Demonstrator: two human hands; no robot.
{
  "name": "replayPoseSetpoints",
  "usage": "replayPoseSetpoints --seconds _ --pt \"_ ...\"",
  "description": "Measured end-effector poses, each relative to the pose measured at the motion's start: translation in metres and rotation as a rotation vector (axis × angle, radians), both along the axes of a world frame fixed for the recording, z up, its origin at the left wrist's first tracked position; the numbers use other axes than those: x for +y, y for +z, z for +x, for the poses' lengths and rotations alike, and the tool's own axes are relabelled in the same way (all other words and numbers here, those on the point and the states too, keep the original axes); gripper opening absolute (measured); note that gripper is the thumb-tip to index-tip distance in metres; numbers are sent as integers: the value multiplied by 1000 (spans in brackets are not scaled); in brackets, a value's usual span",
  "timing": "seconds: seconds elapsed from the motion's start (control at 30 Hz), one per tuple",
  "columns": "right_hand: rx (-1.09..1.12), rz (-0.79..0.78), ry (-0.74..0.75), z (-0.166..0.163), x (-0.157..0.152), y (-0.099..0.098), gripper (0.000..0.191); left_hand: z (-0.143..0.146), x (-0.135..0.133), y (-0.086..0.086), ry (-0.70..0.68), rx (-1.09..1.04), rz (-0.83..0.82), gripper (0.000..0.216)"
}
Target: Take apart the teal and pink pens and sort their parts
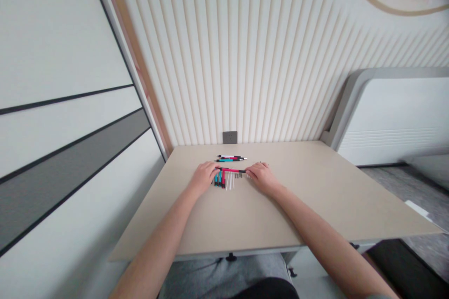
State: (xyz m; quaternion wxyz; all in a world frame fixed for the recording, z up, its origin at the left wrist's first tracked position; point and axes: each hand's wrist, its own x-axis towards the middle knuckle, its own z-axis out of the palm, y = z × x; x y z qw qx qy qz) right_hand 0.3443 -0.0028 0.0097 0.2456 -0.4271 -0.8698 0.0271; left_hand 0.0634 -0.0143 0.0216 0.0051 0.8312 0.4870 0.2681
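A red pen (232, 170) with a black tip is held level just above the beige table (315, 196). My left hand (204, 176) pinches its left end and my right hand (261, 175) pinches its right end. Under it lie several short pen barrels in blue and red (220, 180), a few thin white refills (230, 181) and small dark parts (239, 176). Behind them two assembled pens (231, 158) lie side by side, one pink and white, one teal.
A ribbed white wall stands behind the table with a grey socket plate (229, 137) at table height. A white panelled wall runs along the left. A white cabinet (393, 121) stands to the right of the table.
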Motion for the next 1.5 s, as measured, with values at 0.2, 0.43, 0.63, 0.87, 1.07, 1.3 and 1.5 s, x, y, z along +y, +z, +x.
replayPoseSetpoints --seconds 0.2,0.43,0.63,0.87,1.07,1.3,1.5 --pt "74 -11 -33 -1 2 -4 29 -6 -1 -10 -62 -8 24 22" --pt "192 -5 22 -3 3 -6 26 -8 -3 -8 -55 52 80 20" --pt "111 3 -20 -3 0 -3 38 -9 -3 -7 -20 17 122 22" --pt "96 8 -42 0 5 -4 34 -7 -2 -8 -46 -1 109 24" --pt "145 45 -27 3 5 2 27 -7 -1 -9 -61 7 58 25" --pt "192 29 10 5 3 3 26 -7 -3 -5 -65 -17 109 23" --pt "197 -65 -6 8 8 -4 33 -5 -5 -4 -55 -8 131 23"
